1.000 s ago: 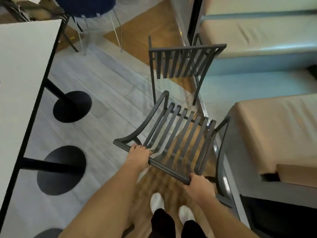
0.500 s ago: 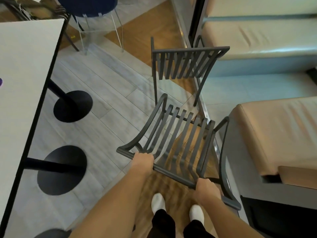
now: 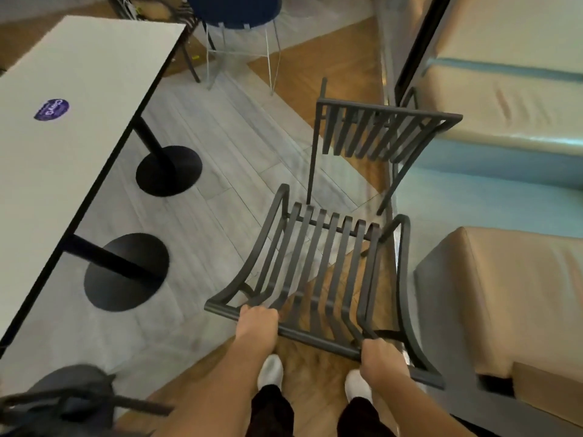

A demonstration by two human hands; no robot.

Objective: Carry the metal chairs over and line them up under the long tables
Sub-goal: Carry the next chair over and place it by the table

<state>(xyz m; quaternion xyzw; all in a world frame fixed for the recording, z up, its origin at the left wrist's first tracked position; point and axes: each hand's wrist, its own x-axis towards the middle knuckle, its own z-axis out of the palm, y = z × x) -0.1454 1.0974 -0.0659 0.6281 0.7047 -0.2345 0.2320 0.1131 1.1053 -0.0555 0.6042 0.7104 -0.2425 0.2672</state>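
Grey plank floor gave way to wood underfoot, with tan benches (image 3: 511,298) on the right and the long white table (image 3: 79,99) on the left above two black round bases (image 3: 126,272). Both hands were clamped on the front rail of the metal chair (image 3: 331,257), left hand (image 3: 257,321) near one corner, right hand (image 3: 380,356) near the other, the seat apparently carried off the floor. Best, I judged, to keep the grip wide and level, swing left, and clear the bases before sliding it under the table edge.
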